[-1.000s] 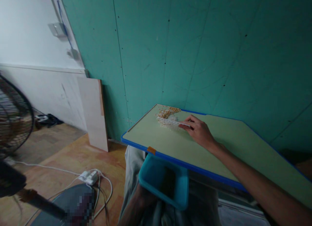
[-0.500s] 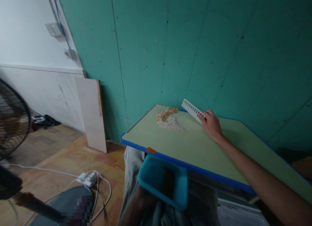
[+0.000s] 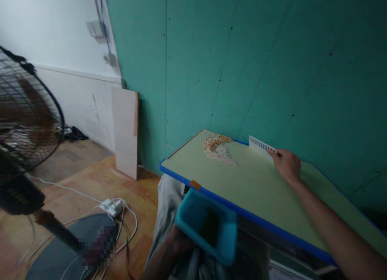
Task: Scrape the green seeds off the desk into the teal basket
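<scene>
My right hand (image 3: 287,165) grips one end of a white slotted plastic strip (image 3: 260,144) near the table's far edge. The strip stands roughly on edge, apart from the grains; whether it touches the table I cannot tell. To its left on the pale green tabletop (image 3: 256,187) lies a pile of white grains (image 3: 222,155) with yellow kernels (image 3: 216,142) along its back and left. My left hand (image 3: 181,239) holds a teal plastic bin (image 3: 193,215) below the table's front edge, over my lap. My left fingers are mostly hidden by the bin, whose inside is dark.
A green wall (image 3: 193,70) rises behind the table. At left stand a fan (image 3: 27,119) on a round base (image 3: 69,239) and a board (image 3: 125,131) leaning on the wall. A white power strip (image 3: 111,207) and cables lie on the floor. Orange tape (image 3: 195,185) marks the table's front edge.
My right hand has moved the slotted strip rightward, away from the grains, and the strip is tilted less. The view has turned left, showing more of the fan. My left hand still holds the bin.
</scene>
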Action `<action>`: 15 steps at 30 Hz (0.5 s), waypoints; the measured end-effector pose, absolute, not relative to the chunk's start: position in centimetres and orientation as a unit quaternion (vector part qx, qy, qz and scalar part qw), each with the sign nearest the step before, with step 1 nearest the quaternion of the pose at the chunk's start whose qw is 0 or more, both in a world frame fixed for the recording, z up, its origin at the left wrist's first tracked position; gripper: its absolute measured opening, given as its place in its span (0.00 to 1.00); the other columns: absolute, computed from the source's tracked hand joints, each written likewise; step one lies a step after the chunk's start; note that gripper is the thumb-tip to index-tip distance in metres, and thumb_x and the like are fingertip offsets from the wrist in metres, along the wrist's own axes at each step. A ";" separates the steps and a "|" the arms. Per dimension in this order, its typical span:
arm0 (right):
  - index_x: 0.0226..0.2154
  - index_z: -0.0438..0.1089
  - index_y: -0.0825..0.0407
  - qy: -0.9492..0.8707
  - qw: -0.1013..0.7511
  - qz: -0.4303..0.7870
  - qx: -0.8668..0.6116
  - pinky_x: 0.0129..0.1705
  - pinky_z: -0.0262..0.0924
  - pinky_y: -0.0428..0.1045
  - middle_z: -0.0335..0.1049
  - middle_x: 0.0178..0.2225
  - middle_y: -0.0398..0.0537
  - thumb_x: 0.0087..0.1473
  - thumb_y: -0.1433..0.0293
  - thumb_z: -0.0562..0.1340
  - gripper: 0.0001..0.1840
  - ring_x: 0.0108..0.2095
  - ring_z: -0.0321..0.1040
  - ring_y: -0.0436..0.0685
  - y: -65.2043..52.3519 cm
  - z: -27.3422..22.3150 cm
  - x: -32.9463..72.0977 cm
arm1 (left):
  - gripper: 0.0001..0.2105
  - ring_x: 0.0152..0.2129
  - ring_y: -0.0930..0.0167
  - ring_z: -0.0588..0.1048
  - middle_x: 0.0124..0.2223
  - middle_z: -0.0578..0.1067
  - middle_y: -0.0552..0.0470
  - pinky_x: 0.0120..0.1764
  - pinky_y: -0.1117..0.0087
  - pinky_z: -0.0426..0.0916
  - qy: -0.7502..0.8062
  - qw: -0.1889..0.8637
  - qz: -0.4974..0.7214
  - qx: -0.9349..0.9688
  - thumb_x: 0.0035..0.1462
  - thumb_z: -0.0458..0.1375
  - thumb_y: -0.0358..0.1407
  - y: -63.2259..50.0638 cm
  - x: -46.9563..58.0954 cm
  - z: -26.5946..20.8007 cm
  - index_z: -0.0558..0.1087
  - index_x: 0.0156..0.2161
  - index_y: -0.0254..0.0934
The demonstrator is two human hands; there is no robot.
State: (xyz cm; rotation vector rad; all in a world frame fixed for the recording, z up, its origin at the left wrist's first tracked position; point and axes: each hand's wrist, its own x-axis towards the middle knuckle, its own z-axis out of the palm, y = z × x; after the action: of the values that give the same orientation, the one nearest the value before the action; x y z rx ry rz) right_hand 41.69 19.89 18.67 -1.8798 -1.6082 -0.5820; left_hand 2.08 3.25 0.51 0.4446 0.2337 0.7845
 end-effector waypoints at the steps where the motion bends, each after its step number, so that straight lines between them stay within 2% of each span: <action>1: 0.39 0.81 0.56 -0.603 0.292 -0.216 -0.710 0.31 0.47 0.54 0.78 0.35 0.64 0.65 0.53 0.55 0.27 0.31 0.67 0.64 20.2 18.7 41.6 | 0.24 0.56 0.57 0.77 0.40 0.87 0.48 0.63 0.55 0.63 0.107 0.893 0.379 0.217 0.63 0.53 0.56 3.1 2.0 0.9 0.83 0.41 0.39; 4: 0.39 0.82 0.56 -0.618 0.302 -0.210 -0.695 0.31 0.47 0.54 0.79 0.34 0.64 0.65 0.52 0.54 0.28 0.29 0.68 0.64 21.5 18.7 40.8 | 0.27 0.59 0.61 0.75 0.49 0.86 0.51 0.64 0.63 0.59 0.072 0.894 0.394 0.201 0.68 0.48 0.53 3.0 1.8 1.7 0.81 0.51 0.37; 7: 0.38 0.82 0.56 -0.620 0.327 -0.195 -0.686 0.31 0.48 0.53 0.79 0.33 0.64 0.64 0.50 0.54 0.31 0.29 0.67 0.63 23.2 19.0 39.1 | 0.26 0.61 0.61 0.73 0.55 0.83 0.52 0.64 0.66 0.59 0.055 0.895 0.401 0.187 0.69 0.47 0.51 3.1 1.7 1.9 0.80 0.54 0.36; 10: 0.36 0.82 0.57 -0.599 0.353 -0.182 -0.695 0.31 0.47 0.53 0.79 0.33 0.64 0.64 0.48 0.53 0.32 0.29 0.67 0.63 24.8 19.3 37.1 | 0.26 0.60 0.59 0.74 0.56 0.83 0.51 0.63 0.63 0.61 0.051 0.898 0.395 0.184 0.68 0.49 0.51 3.2 1.7 1.8 0.80 0.55 0.36; 15: 0.38 0.82 0.58 -0.586 0.362 -0.160 -0.707 0.31 0.46 0.53 0.80 0.36 0.66 0.62 0.55 0.57 0.25 0.30 0.67 0.62 26.0 19.2 34.1 | 0.30 0.60 0.62 0.74 0.55 0.83 0.48 0.65 0.65 0.56 0.017 0.903 0.391 0.176 0.70 0.43 0.51 3.2 1.5 1.8 0.76 0.59 0.32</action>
State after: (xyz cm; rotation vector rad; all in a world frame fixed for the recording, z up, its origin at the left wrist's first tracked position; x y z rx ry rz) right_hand 34.06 25.95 19.22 -1.8206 -1.5097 -0.4108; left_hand 1.50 3.16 1.76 0.3634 0.0353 0.8084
